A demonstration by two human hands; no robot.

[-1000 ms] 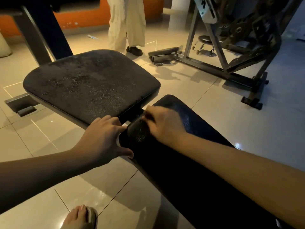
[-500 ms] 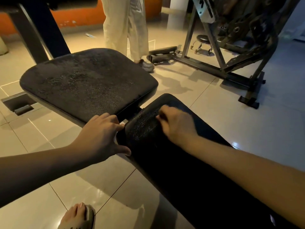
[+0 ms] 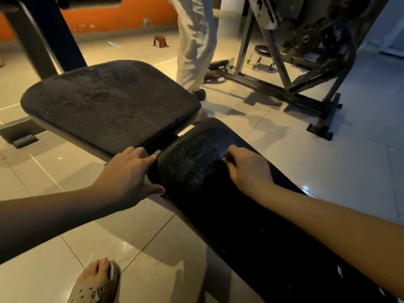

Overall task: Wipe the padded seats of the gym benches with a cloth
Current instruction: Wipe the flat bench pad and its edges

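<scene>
The black long bench pad (image 3: 196, 171) runs from the centre to the lower right, its near end cracked and shiny. The wider, dusty black seat pad (image 3: 109, 101) lies beyond it on the left. My right hand (image 3: 247, 169) presses on top of the long pad with its fingers curled over something dark, the cloth (image 3: 226, 160), which blends into the pad. My left hand (image 3: 129, 173) rests at the gap between the two pads, fingers straight on the corner and thumb along the long pad's side.
A person in pale trousers (image 3: 196, 40) stands just behind the seat pad. A steel gym machine frame (image 3: 306, 79) fills the right back, and a dark post (image 3: 50, 36) rises at the back left. My sandalled foot (image 3: 98, 283) is on the tiled floor.
My right hand has slid along the long pad, away from the left hand. The left hand has stayed at the gap. The person behind has stepped closer to the seat pad.
</scene>
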